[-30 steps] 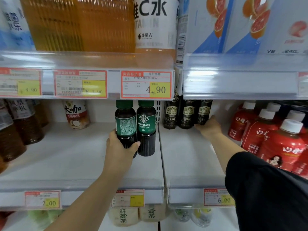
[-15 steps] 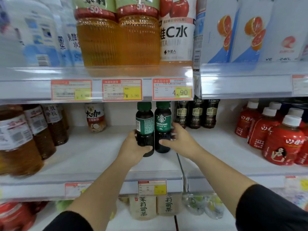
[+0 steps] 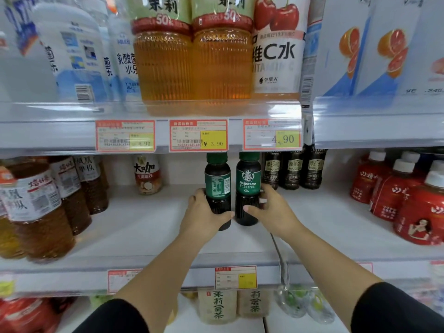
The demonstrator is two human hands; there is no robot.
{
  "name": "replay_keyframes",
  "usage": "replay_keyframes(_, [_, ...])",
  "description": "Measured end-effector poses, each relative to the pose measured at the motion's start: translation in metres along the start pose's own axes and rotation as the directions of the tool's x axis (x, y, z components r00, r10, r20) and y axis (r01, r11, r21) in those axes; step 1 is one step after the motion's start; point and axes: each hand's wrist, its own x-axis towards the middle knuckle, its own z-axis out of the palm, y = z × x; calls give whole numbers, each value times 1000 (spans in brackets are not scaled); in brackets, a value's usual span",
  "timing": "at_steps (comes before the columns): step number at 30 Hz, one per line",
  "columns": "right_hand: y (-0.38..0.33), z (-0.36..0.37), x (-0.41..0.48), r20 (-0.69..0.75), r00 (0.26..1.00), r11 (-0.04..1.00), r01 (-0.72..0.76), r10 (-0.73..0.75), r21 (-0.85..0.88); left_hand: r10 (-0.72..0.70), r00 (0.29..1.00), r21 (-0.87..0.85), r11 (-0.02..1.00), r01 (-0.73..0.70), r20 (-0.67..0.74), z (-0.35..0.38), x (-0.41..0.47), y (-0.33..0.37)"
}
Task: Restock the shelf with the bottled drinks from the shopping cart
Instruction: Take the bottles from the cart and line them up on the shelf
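Two dark coffee bottles with green caps stand side by side on the white middle shelf [image 3: 134, 236]. My left hand [image 3: 204, 217] wraps around the lower body of the left coffee bottle [image 3: 217, 186], whose label shows its back. My right hand [image 3: 271, 212] grips the base of the right coffee bottle [image 3: 248, 186], whose green Americano label faces me. Both bottles stand upright and almost touch. The shopping cart is out of view.
Three dark coffee bottles [image 3: 293, 169] stand behind to the right, red bottles with white caps [image 3: 408, 195] at far right. Brown tea bottles [image 3: 43, 207] fill the left side, and a single small bottle [image 3: 147, 174] stands at the back. The upper shelf holds large bottles and cartons.
My right hand left the dark bottles at the back right and came over to grip the right coffee bottle. The view has shifted left and upward.
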Motion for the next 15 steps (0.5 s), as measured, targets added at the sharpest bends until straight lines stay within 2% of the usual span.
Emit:
replay_keyframes(2, [0,0,-1,-5,1000,1000,9,-9,3,10,1000,53,999,-10,-8,4,-1,1])
replay_keyframes(3, [0,0,-2,-5,1000,1000,13,-13,8,21,999,28,999,-23,36,4,0,-1])
replay_keyframes(6, [0,0,-2,1,1000,1000,12,-12,8,51,973,-170,985,-12,224,-5,0,-6])
replay_keyframes(7, [0,0,-2,3,1000,1000,11,-11,3,58,967,-218,976,-3,248,-8,0,-8])
replay_keyframes(9, [1,0,-2,5,1000,1000,12,-12,-1,53,973,-219,976,-2,224,-10,2,-11])
replay_keyframes(13, [1,0,-2,7,1000,1000,14,-14,2,17,999,-31,999,-16,32,1,6,-7])
replay_keyframes(15, [2,0,-2,10,1000,1000,20,-20,0,6,999,-1,1000,-6,-34,6,8,-3])
